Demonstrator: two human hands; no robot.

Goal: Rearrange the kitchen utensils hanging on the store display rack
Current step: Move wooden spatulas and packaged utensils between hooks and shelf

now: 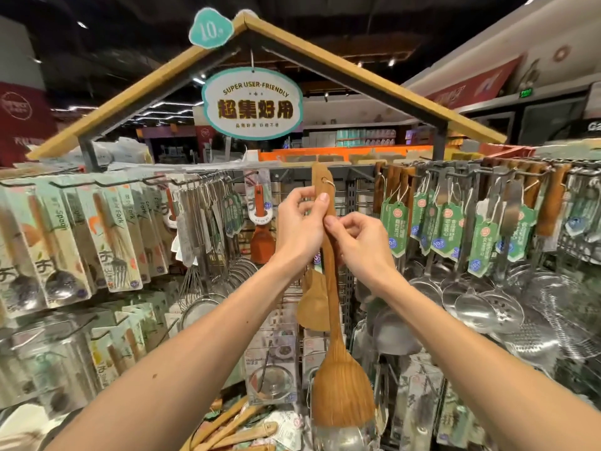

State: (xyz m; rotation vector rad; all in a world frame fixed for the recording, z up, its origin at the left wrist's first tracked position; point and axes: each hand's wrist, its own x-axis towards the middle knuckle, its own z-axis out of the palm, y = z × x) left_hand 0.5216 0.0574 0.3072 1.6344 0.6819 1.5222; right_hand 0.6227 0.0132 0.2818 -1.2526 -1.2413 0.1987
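Both left hand [300, 229] and right hand [357, 245] tight on spatula [341, 392]

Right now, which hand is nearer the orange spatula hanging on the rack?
Left. The left hand grips the wooden spatula just right of the orange spatula; the right hand holds the same handle farther right.

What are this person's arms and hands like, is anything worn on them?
The left hand and right hand are bare: no gloves, no rings that show. The left forearm and right forearm are uncovered to the picture's edge: no sleeves, watch or bracelets. The visible nails look short and unpainted.
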